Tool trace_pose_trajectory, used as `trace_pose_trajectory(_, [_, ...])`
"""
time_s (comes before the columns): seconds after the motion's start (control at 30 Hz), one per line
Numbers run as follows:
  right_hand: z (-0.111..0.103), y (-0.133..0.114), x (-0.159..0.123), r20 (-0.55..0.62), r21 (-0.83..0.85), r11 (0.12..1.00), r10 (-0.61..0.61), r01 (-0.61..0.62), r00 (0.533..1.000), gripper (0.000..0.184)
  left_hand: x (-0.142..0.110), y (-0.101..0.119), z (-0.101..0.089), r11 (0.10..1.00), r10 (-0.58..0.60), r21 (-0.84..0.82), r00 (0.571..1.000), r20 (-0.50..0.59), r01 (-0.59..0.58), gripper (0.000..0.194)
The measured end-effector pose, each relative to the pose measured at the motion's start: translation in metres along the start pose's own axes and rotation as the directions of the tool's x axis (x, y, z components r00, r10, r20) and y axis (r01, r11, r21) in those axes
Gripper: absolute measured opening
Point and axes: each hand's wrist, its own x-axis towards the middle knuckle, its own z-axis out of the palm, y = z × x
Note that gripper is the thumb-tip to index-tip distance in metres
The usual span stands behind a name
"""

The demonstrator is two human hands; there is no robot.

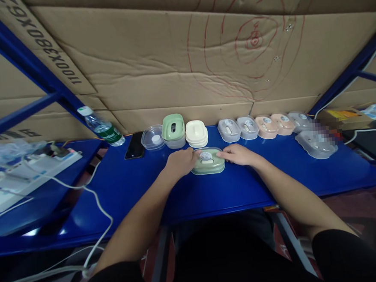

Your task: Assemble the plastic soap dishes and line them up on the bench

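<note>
A green box with a clear lid (208,163) lies on the blue shelf (211,191) in front of me. My left hand (180,162) rests against its left side, fingers curled over the edge. My right hand (237,154) touches its right side, fingers pressed together on the lid. Both hands hold the box between them.
Behind the box stand a green stack (173,130), a cream stack (196,133) and a clear lid (153,138). A row of grey and pink boxes (264,126) runs to the right. A phone (134,145), a water bottle (102,127) and white cables (95,194) lie left.
</note>
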Motion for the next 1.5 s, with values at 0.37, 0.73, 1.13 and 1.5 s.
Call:
trace_pose_trajectory(0.37, [0.0, 0.006, 0.001, -0.109, 0.014, 0.999, -0.032, 0.033, 0.994, 0.056, -0.001, 0.003, -0.001, 1.0, -0.006, -0.012, 1.0, 0.008, 0.007, 0.06])
trace_pose_trajectory(0.73, [0.015, -0.032, -0.013, -0.176, -0.329, 0.794, -0.584, 0.512, 0.793, 0.042, 0.0, 0.008, 0.004, 0.997, -0.029, -0.066, 0.999, -0.013, 0.028, 0.069])
trace_pose_trajectory(1.13, [-0.022, -0.016, -0.029, -0.24, -0.398, 0.887, -0.346, 0.233, 0.907, 0.074, 0.003, 0.008, 0.009, 0.976, 0.006, -0.214, 0.983, -0.181, -0.046, 0.048])
trace_pose_trajectory(1.5, [-0.027, -0.028, -0.038, 0.049, -0.385, 0.858, -0.348, 0.339, 0.936, 0.039, 0.024, -0.008, 0.039, 0.911, 0.093, -0.299, 0.85, -0.519, -0.283, 0.043])
